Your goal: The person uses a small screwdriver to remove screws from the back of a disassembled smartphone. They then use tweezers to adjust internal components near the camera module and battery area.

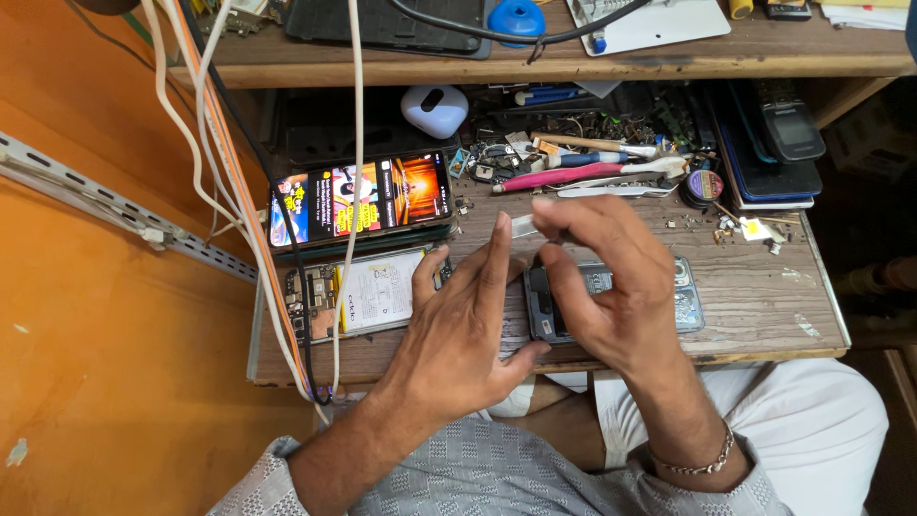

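Under both hands, opened phone (669, 296), right hand (602, 277) pinching clear strip (523, 225), left hand (468, 325) spread, empty.

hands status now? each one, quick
Left hand: open, fingers extended, touching a small clear strip.
Right hand: pinching that strip's other end, above the opened phone.

Opened phone (669, 291) — middle hidden beneath both hands; screw heaps too small.
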